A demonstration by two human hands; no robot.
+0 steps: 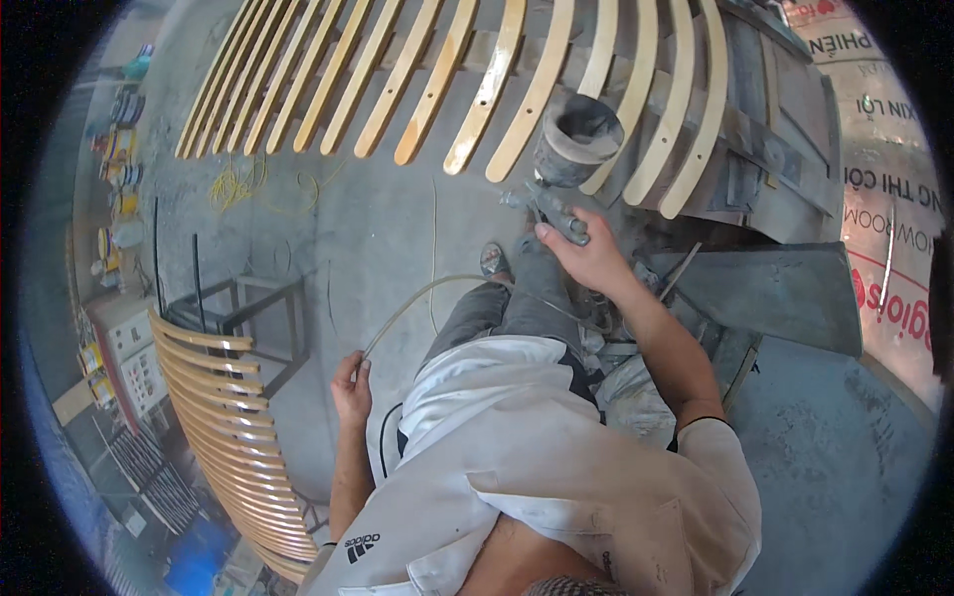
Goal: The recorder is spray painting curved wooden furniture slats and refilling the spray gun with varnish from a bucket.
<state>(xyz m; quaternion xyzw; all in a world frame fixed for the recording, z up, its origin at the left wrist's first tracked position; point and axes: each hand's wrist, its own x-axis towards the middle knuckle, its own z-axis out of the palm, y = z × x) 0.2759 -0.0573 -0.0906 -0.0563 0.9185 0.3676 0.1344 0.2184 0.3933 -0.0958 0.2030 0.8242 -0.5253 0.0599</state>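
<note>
My right hand (588, 253) is closed around the handle of a spray gun (549, 207). A dark, paint-crusted cup (571, 159) sits on top of the gun, its round mouth facing up. Just beyond it runs a row of curved, pale wooden slats (527, 114), several glossy, with a small hole near the end of most. The cup overlaps one slat in view; whether they touch I cannot tell. At the left, my left hand (351, 387) pinches a thin, pale hose (402, 306), which arcs across my legs toward the right.
A second set of glossy curved slats (224, 437) stands at the left beside a dark metal frame (260, 318). Yellow cord (238, 184) lies on the grey floor. A grey panel (760, 293) and a printed banner (889, 189) are at the right. Cans (124, 174) line the far left.
</note>
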